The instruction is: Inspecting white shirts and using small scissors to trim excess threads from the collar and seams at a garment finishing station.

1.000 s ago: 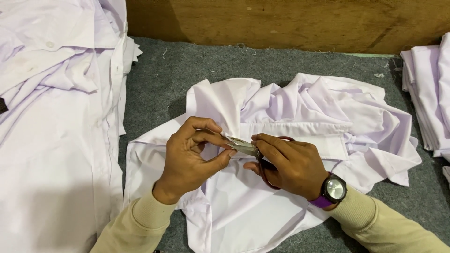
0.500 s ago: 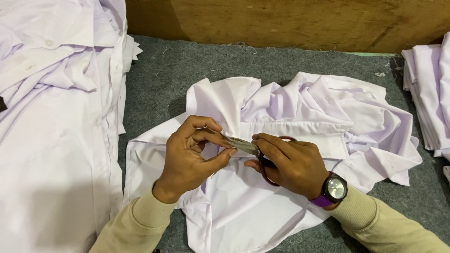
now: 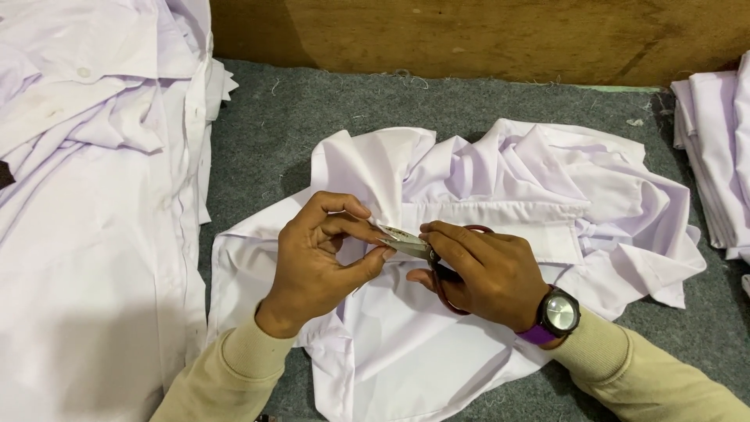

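Observation:
A white shirt (image 3: 500,187) lies crumpled on the grey felt surface (image 3: 312,117), its collar band running across the middle. My left hand (image 3: 320,262) pinches a small fold of the shirt's fabric near the collar between thumb and fingers. My right hand (image 3: 480,273) grips small scissors (image 3: 410,242) with dark red handles. Their metal blades point left and meet the pinched fabric at my left fingertips. A watch with a purple strap (image 3: 556,314) sits on my right wrist.
A big pile of white shirts (image 3: 94,195) covers the left side. Another stack of folded white garments (image 3: 715,156) lies at the right edge. A wooden board (image 3: 469,35) runs along the back of the felt.
Both hands stay almost still at the collar; my left fingers shift their pinch on the fabric slightly.

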